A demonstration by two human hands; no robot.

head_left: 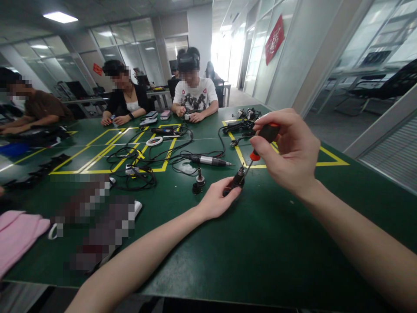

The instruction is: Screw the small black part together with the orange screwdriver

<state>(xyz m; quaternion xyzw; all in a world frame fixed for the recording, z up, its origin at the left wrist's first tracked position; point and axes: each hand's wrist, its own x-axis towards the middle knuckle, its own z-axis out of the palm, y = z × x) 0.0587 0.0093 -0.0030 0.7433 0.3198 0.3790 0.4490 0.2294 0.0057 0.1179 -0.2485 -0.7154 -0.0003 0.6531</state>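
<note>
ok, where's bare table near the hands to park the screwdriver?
Bare table between the forearms, down to the near edge, and right of the right hand, which grips the screwdriver, out to the yellow tape. Crowded: cables, rotary tool and small fittings beyond the left hand pinching a dark part; pink cloth far left.

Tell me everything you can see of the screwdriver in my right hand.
The screwdriver has a black, plastic-looking handle with orange-red end and collar, and a thin dark metal shaft. It tilts down to the left, pinched by the right hand above the green table. Its tip meets a small black part held by the left hand.
</note>
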